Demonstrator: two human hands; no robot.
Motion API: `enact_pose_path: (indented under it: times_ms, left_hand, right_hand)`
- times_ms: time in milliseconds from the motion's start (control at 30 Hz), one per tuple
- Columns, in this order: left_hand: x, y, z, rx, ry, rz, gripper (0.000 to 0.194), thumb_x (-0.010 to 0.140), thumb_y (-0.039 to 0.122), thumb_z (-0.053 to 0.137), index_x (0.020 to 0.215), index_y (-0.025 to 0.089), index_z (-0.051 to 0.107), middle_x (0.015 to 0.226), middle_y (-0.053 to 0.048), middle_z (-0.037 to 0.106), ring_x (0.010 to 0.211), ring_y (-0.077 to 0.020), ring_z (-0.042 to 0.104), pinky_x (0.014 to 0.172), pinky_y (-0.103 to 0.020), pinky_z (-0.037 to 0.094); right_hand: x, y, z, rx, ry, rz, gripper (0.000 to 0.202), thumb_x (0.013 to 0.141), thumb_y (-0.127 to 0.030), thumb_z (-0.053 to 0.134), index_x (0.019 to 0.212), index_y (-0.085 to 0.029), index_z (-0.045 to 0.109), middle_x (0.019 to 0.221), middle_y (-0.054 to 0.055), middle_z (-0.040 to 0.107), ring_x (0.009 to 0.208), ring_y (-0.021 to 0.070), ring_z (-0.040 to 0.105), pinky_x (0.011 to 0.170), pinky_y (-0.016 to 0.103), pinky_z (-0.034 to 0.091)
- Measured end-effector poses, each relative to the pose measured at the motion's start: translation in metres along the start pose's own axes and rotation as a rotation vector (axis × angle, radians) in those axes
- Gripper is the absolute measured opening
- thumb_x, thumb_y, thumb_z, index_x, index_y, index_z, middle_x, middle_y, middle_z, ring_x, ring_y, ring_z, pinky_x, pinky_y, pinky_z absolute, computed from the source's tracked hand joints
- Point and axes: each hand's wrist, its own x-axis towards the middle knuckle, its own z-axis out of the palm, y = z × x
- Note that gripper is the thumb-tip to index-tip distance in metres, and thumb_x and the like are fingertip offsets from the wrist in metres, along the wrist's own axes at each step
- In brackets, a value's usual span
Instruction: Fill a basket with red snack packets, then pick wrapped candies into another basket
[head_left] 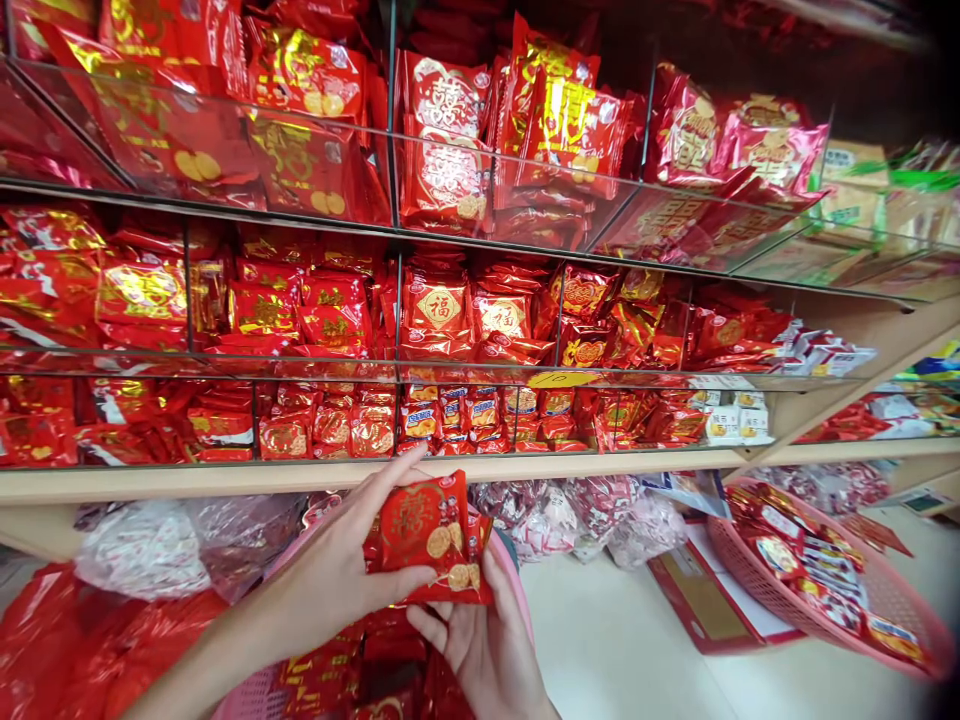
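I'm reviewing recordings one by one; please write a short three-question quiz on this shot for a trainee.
1. True or false: the left hand and the right hand are both on the red packets.
2. Multiple choice: what colour is the oval tag on the shelf front? a) green b) blue c) yellow
3. Fill in the blank: to the right of the hands, below the shelves, wrapped snacks lie in a pink ____.

Key: 1. True. 2. c. 3. Basket.

Pale floor (600,630); tiered shelves (187,480) – beige-edged, clear-fronted
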Motion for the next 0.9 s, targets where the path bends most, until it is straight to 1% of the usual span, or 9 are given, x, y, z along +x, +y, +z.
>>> enact_pose_path:
  times_ms: [67, 133, 200, 267, 367, 533, 667, 800, 900]
  left_hand:
    - [-0.001, 0.003, 0.003, 0.036, -0.070, 0.016, 0.090, 0.081, 0.035, 0.063, 0.149, 0.034, 0.005, 0.145, -0.008, 0.045, 0.129, -0.0250, 0.046, 0.099, -0.044, 0.046]
    - [-0.002, 0.004, 0.007, 0.074, -0.119, 0.021, 0.088, 0.081, 0.032, 0.063, 0.149, 0.034, 0.008, 0.145, -0.007, 0.045, 0.129, -0.0237, 0.045, 0.101, -0.044, 0.044]
    - [-0.003, 0.005, 0.010, 0.110, -0.145, 0.032, 0.086, 0.080, 0.030, 0.062, 0.148, 0.034, 0.011, 0.147, -0.007, 0.042, 0.132, -0.0245, 0.042, 0.103, -0.046, 0.042]
    - [-0.003, 0.004, 0.013, 0.139, -0.167, 0.046, 0.087, 0.080, 0.030, 0.063, 0.149, 0.033, 0.011, 0.149, -0.008, 0.039, 0.134, -0.0263, 0.038, 0.104, -0.049, 0.040]
    - [-0.004, 0.003, 0.016, 0.167, -0.203, 0.074, 0.091, 0.078, 0.028, 0.064, 0.149, 0.032, 0.008, 0.148, -0.009, 0.039, 0.134, -0.0280, 0.037, 0.105, -0.052, 0.038]
    - [-0.007, 0.001, 0.016, 0.191, -0.239, 0.113, 0.096, 0.076, 0.025, 0.063, 0.150, 0.034, 0.003, 0.148, -0.009, 0.039, 0.133, -0.0283, 0.039, 0.103, -0.051, 0.040]
    - [-0.009, 0.000, 0.019, 0.210, -0.255, 0.112, 0.101, 0.073, 0.025, 0.068, 0.149, 0.035, 0.003, 0.147, -0.008, 0.041, 0.131, -0.0306, 0.042, 0.100, -0.050, 0.043]
    - [-0.010, 0.001, 0.018, 0.185, -0.263, 0.059, 0.096, 0.076, 0.026, 0.066, 0.149, 0.034, 0.006, 0.147, -0.008, 0.042, 0.130, -0.0270, 0.044, 0.099, -0.047, 0.045]
    - [-0.009, -0.001, 0.008, 0.141, -0.227, 0.027, 0.091, 0.078, 0.027, 0.065, 0.149, 0.034, 0.009, 0.148, -0.006, 0.040, 0.132, -0.0252, 0.042, 0.102, -0.046, 0.043]
  right_hand:
    - [-0.001, 0.001, -0.001, 0.001, -0.014, 0.006, 0.044, 0.086, -0.052, 0.052, 0.117, -0.022, 0.063, 0.114, 0.008, 0.070, 0.093, 0.0174, 0.067, 0.081, 0.032, 0.051]
    - [-0.002, 0.003, -0.001, 0.003, -0.016, -0.004, 0.044, 0.086, -0.054, 0.050, 0.115, -0.024, 0.064, 0.112, 0.006, 0.071, 0.091, 0.0175, 0.067, 0.080, 0.033, 0.051]
    - [-0.002, 0.004, 0.001, 0.003, -0.001, -0.024, 0.043, 0.086, -0.056, 0.049, 0.114, -0.028, 0.064, 0.109, 0.004, 0.072, 0.084, 0.0169, 0.067, 0.080, 0.035, 0.052]
    - [-0.003, 0.005, 0.002, -0.003, 0.014, -0.027, 0.042, 0.085, -0.058, 0.050, 0.114, -0.030, 0.064, 0.106, 0.002, 0.072, 0.078, 0.0163, 0.066, 0.079, 0.036, 0.052]
    - [-0.003, 0.007, 0.002, -0.016, 0.009, 0.004, 0.047, 0.081, -0.061, 0.053, 0.115, -0.029, 0.063, 0.106, 0.003, 0.072, 0.078, 0.0163, 0.065, 0.078, 0.036, 0.052]
    - [-0.002, 0.011, -0.001, -0.057, 0.009, 0.027, 0.054, 0.080, -0.063, 0.051, 0.115, -0.024, 0.063, 0.102, 0.005, 0.072, 0.083, 0.0172, 0.065, 0.080, 0.034, 0.050]
    - [-0.001, 0.014, -0.001, -0.077, -0.003, 0.046, 0.055, 0.081, -0.063, 0.050, 0.116, -0.023, 0.062, 0.104, 0.005, 0.072, 0.087, 0.0176, 0.065, 0.080, 0.033, 0.050]
    - [-0.001, 0.016, -0.001, -0.064, -0.019, 0.055, 0.056, 0.084, -0.062, 0.046, 0.118, -0.020, 0.061, 0.103, 0.006, 0.072, 0.085, 0.0182, 0.066, 0.080, 0.035, 0.050]
    - [-0.001, 0.015, -0.001, -0.050, -0.018, 0.059, 0.054, 0.087, -0.060, 0.043, 0.118, -0.020, 0.060, 0.107, 0.007, 0.071, 0.088, 0.0178, 0.066, 0.081, 0.034, 0.050]
